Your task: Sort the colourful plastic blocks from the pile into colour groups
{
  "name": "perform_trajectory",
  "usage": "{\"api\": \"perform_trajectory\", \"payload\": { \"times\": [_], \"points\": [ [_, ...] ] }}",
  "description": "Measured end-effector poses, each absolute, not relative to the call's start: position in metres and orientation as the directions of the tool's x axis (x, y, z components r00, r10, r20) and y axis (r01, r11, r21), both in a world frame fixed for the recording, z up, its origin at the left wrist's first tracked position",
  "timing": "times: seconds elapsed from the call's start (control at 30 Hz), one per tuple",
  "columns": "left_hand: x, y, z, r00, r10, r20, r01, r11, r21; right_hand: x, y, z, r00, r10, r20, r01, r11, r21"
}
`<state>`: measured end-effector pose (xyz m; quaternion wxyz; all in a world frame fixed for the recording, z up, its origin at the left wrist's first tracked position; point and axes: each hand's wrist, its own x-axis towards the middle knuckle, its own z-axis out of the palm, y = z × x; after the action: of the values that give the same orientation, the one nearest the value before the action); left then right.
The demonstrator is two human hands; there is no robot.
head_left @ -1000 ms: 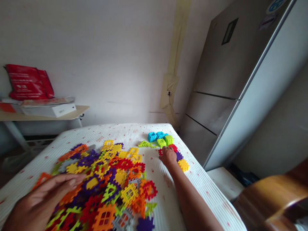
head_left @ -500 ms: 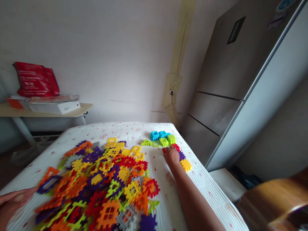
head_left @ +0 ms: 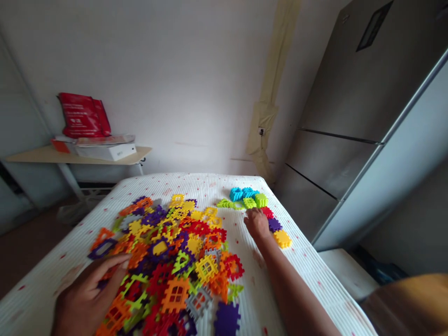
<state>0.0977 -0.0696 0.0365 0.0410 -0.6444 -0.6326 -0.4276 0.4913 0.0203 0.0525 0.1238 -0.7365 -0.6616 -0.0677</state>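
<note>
My left hand point(head_left: 89, 291) reaches over the near left of a heap of plastic interlocking blocks point(head_left: 177, 294). Its thumb and forefinger are apart, with their tips close to orange blocks. My right hand point(head_left: 258, 224) has its fingers curled down at the right side of the table, just left of the red block stack point(head_left: 267, 213). A red block was showing under those fingers a moment ago; the hand now covers it. Purple blocks point(head_left: 275, 225) and yellow blocks point(head_left: 283, 239) continue the row towards me. Green blocks point(head_left: 261, 200) and blue blocks point(head_left: 236, 193) stand beyond.
A white quilted cloth point(head_left: 196, 182) with red specks covers the table. A fridge point(head_left: 336, 116) stands close on the right. Behind at the left, a side table point(head_left: 38, 155) holds a white box point(head_left: 107, 151) and a red bag point(head_left: 82, 114).
My left hand has come in from the left edge over the heap. My right hand has shifted slightly left of the red stack. The whole view has swung left.
</note>
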Motion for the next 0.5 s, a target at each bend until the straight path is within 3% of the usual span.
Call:
{"api": "perform_trajectory", "payload": {
  "times": [0.17, 0.3, 0.5],
  "points": [
    [0.099, -0.072, 0.048, -0.052, 0.774, 0.631, 0.835, -0.312, 0.453, 0.479, 0.018, 0.056, 0.003, 0.977, 0.214, 0.969, 0.050, -0.241],
    [0.099, -0.072, 0.050, 0.050, 0.767, 0.639, 0.811, -0.405, 0.422, 0.472, 0.019, 0.046, -0.067, 0.989, 0.133, 0.954, 0.103, -0.282],
    [0.114, -0.070, 0.059, 0.180, 0.758, 0.627, 0.788, -0.493, 0.369, 0.472, 0.021, 0.026, -0.072, 0.971, 0.227, 0.934, 0.145, -0.327]
  ]
}}
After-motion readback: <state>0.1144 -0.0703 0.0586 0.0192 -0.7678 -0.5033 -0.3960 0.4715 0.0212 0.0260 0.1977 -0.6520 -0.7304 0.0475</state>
